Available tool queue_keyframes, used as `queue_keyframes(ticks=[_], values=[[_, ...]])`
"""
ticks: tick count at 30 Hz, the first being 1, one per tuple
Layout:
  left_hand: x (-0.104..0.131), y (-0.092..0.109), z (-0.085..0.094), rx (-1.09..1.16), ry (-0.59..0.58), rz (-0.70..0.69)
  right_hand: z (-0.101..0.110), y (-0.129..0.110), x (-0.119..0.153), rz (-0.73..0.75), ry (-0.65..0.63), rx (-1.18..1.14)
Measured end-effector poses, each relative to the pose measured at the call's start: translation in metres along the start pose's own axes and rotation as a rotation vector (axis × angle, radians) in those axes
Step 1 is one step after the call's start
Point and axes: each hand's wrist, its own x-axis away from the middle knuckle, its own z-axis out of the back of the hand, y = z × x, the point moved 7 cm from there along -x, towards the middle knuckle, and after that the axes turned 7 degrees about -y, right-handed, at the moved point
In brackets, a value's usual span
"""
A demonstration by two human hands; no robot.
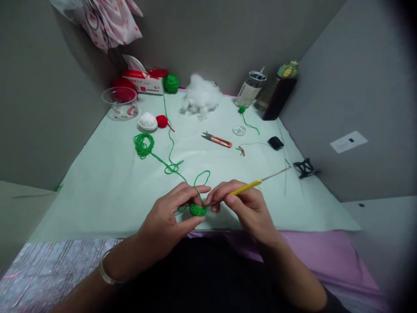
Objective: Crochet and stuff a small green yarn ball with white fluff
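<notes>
Three grey walls [228,43] — pale tabletop [104,191], green crochet [198,211]

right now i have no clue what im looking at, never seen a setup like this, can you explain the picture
There is no machine here: you see a person's two bare hands, through one camera worn on the head that looks forward and down. The left hand holds a small green crocheted piece. The right hand holds a yellow-handled hook, one metal end at the piece. Green yarn trails from the hands toward a loose coil on the pale tabletop. Farther back are orange-handled snips, a fluffy white heap, a carton, a can and a tall bottle.
</notes>
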Motion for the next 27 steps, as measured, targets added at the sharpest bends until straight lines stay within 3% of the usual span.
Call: queue_keyframes(ticks=[11, 16, 19, 21, 23, 27], values=[[-0.001, -0.005, -0.004, -0.053, -0.048, -0.052, -0.007, -0.014, -0.006, 0.048, -0.113, 0.234], [-0.005, -0.011, 0.002, 0.002, 0.022, 0.013, -0.018, -0.019, 0.001, 0.283, -0.07, 0.486], [-0.004, -0.012, 0.006, 0.087, 0.105, 0.064, -0.027, -0.021, 0.013, 0.448, 0.016, 0.764], [-0.001, -0.011, 0.007, 0.139, 0.156, 0.069, -0.031, -0.019, 0.02, 0.491, 0.075, 0.833], [0.003, -0.009, 0.006, 0.184, 0.186, 0.051, -0.03, -0.017, 0.023, 0.496, 0.132, 0.753], [0.009, -0.01, 0.003, 0.202, 0.205, 0.033, -0.022, -0.012, 0.021, 0.41, 0.216, 0.38]])
